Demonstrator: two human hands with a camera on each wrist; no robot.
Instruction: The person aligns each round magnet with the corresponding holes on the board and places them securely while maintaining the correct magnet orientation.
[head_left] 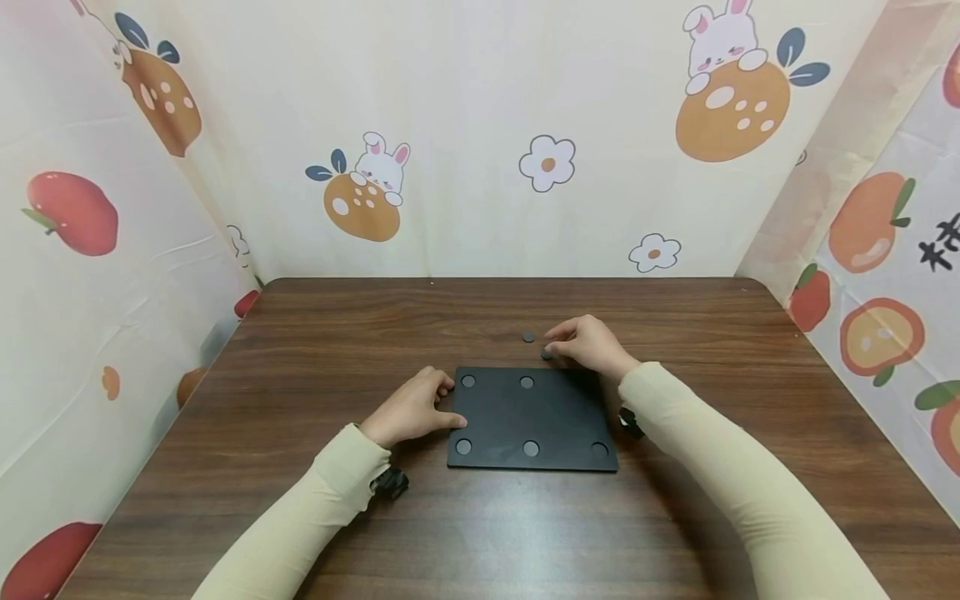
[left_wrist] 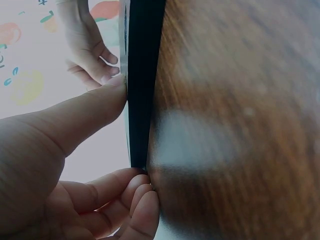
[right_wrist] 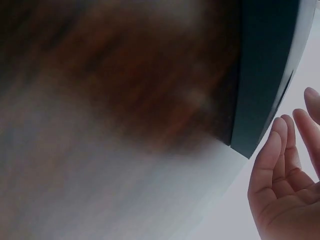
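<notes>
A flat black board [head_left: 491,417] lies on the table, with several round recesses. Most of these look grey inside; the one at the lower right [head_left: 600,449] is dark. My left hand [head_left: 416,408] holds the board's left edge, thumb on its rim and the other fingers curled against its side near the far corner. Beyond the board's far edge, my right hand [head_left: 592,346] is over a small dark disc [head_left: 546,355], its fingertips close to it; contact is unclear. A second disc [head_left: 528,337] lies just left of it. In the right wrist view, the fingers [right_wrist: 275,165] are gently bent, thumb apart.
The brown wooden table [head_left: 337,317] extends around the board. A printed curtain [head_left: 465,208] hangs behind its far edge, with patterned cloth at both sides. Dark wrist devices [head_left: 390,483] sit under the cream sleeves [head_left: 322,492].
</notes>
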